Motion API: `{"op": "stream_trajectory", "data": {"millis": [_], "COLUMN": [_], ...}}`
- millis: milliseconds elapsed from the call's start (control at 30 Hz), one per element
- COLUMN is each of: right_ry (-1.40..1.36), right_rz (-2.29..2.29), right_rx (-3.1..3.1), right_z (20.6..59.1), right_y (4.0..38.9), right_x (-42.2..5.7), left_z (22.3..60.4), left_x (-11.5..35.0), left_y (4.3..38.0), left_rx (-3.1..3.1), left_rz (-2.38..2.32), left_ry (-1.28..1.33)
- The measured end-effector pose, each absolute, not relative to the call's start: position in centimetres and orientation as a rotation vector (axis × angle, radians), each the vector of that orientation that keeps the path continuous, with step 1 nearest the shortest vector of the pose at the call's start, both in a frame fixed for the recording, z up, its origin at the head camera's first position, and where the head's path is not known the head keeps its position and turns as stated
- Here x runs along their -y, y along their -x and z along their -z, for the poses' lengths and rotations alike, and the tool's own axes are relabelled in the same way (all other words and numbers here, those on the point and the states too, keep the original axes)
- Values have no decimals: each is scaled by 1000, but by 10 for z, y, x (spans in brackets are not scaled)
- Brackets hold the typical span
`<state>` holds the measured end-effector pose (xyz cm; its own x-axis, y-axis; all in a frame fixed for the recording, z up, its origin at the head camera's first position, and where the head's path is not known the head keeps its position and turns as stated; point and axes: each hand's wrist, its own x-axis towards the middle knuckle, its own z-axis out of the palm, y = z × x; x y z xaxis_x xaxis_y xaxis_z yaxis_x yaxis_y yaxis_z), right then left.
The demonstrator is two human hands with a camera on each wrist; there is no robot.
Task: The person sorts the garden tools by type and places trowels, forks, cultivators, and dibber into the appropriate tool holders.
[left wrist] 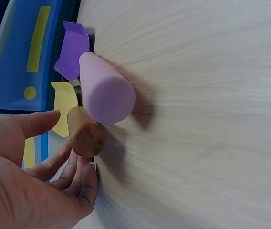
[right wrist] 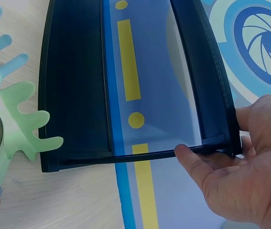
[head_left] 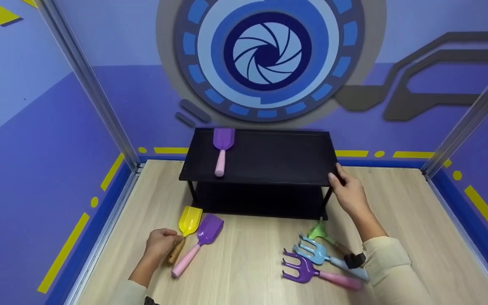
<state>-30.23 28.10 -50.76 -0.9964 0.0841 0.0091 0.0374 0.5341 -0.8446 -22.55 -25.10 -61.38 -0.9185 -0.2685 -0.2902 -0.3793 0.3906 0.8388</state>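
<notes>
My left hand has its fingers about the wooden handle of a yellow garden trowel. The left wrist view shows the wooden handle end-on by the fingertips. A purple trowel with a pink handle lies right beside it on the table. My right hand grips the right end of a black two-tier shelf, thumb on the frame by the top board. Another purple trowel lies on that top board at the left, its pink handle towards me.
Right of centre on the table lie a purple hand rake, a light blue hand rake and a green hand rake, close to my right forearm. Blue walls with metal corner posts bound the wooden table.
</notes>
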Motion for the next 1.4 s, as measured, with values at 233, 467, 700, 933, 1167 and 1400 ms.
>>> {"op": "stream_trajectory", "data": {"millis": [233, 467, 700, 933, 1167, 1400], "right_ry": [116, 135, 141, 138, 114, 133], "right_rz": [-1485, -1495, -1510, -1514, -1501, -1506], "right_rx": [2732, 2726, 2725, 2726, 2715, 2719], "right_z": [509, 509, 509, 509, 508, 507], "right_y": [303, 302, 303, 304, 303, 303], "right_x": [-280, -281, -281, -282, -281, -281], "left_z": [611, 608, 605, 604, 607, 606], "left_x": [249, 248, 248, 249, 252, 255], "left_y": [224, 224, 224, 225, 226, 229], "left_rx": [-2524, -2506, -2476, -2441, -2378, -2300], "left_rz": [-1523, -1463, -1431, -1431, -1453, -1485], "left_ry": [577, 546, 483, 457, 461, 481]}}
